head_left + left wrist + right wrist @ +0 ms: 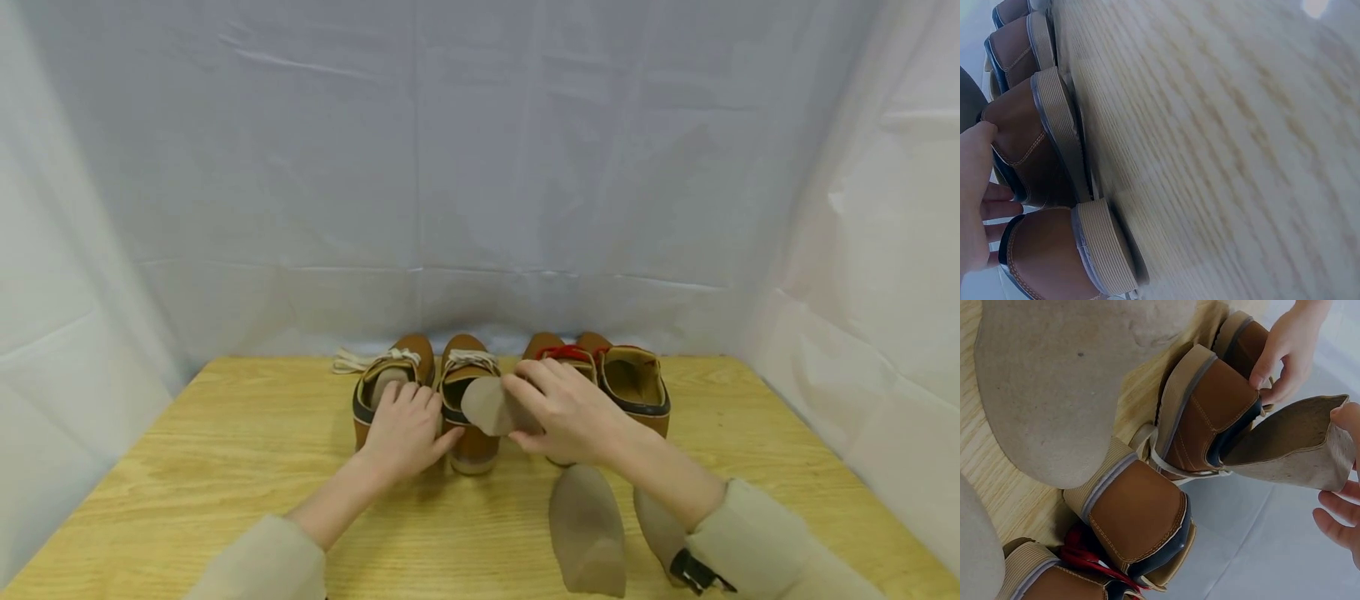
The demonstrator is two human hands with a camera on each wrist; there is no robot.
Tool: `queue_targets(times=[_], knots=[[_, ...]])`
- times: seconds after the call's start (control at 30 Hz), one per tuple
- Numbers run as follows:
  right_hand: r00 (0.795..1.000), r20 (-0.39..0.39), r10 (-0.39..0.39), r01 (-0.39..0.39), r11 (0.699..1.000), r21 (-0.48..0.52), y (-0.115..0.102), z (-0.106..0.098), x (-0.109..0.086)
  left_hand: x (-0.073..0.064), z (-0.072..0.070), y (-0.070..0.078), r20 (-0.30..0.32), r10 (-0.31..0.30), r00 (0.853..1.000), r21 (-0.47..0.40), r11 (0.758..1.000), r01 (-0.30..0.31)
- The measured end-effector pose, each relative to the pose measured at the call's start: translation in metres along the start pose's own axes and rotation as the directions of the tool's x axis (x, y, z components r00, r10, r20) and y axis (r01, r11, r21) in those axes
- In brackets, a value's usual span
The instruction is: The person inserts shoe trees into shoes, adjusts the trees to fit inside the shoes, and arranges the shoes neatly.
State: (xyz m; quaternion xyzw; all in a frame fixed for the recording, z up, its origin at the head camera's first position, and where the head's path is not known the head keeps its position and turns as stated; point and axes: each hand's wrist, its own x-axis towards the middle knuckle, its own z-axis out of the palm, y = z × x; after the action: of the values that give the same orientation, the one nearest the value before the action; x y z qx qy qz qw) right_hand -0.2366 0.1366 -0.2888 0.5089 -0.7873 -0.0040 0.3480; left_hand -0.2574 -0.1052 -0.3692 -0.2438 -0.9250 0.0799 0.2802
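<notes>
Four brown shoes stand in a row, heels toward me. My right hand (562, 408) grips a hollow grey-beige shoe insert (1297, 440) by its open end, thumb at the rim. The insert's other end overlaps the opening of the second white-laced shoe (1219, 394) from the left. My left hand (408, 425) holds that shoe at its heel collar, thumb (985, 132) on the heel. The other left fingers lie along the collar of the leftmost shoe (1054, 250), which has a similar insert (390, 385) inside.
Two red-laced shoes (633, 383) stand to the right, partly behind my right hand. Two more grey-beige inserts (588, 533) lie nearer me on the wooden table (225, 467), one partly under my right forearm. White sheeting (480, 167) hangs behind and at both sides.
</notes>
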Motion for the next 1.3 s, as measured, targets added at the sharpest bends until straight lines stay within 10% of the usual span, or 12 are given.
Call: queue_targets(times=[1.3], knots=[[0.996, -0.037, -0.085, 0.083, 0.995, -0.059, 0.005, 0.033, 0.015, 0.003, -0.002, -0.001, 0.035, -0.026, 0.999, -0.067, 0.997, 0.029]])
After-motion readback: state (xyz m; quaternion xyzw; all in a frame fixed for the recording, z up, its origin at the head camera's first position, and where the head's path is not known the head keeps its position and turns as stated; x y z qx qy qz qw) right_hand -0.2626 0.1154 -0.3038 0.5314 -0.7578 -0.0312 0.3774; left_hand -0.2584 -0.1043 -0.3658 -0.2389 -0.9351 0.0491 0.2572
